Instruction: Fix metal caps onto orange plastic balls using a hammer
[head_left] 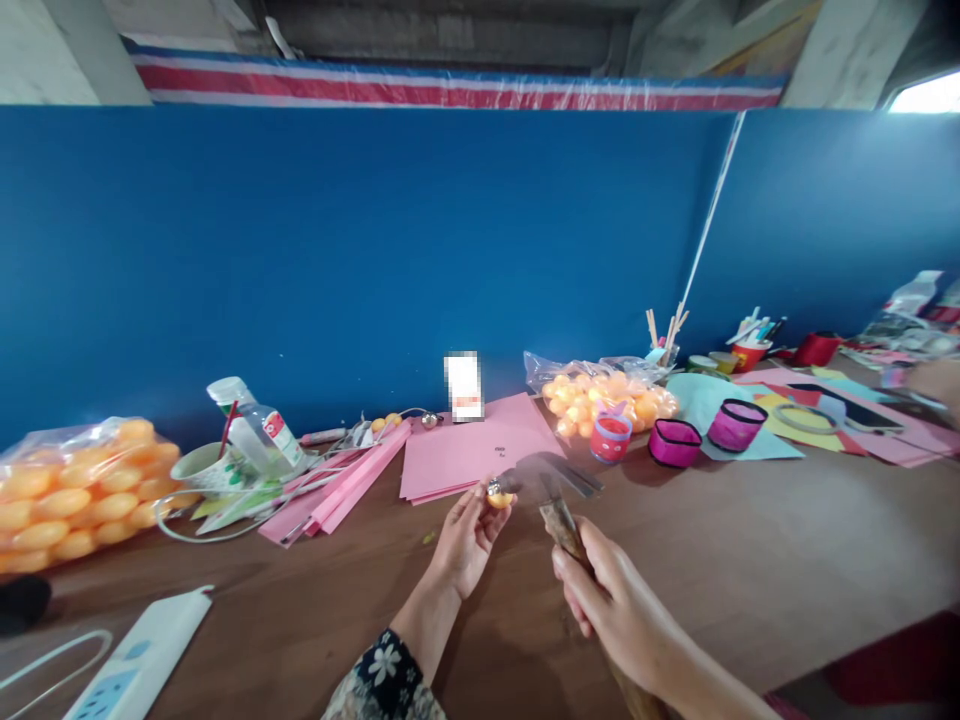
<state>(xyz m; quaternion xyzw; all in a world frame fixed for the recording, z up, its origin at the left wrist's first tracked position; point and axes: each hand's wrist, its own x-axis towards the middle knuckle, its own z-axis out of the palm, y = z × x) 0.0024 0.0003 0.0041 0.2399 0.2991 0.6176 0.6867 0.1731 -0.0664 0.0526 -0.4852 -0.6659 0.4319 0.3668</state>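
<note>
My left hand pinches a small orange ball with a shiny silver piece at its upper left, a little above the brown table. My right hand is closed round the wooden handle of a hammer. Its grey metal head is smeared by motion and reaches left to just above the ball. I cannot tell whether the two touch. Behind both hands lie pink paper sheets.
Bags of orange balls stand left and, as a smaller bag, behind the hammer. A tilted bottle, a power strip, purple bands, a red cup and a phone lie around. Another person's hand is far right.
</note>
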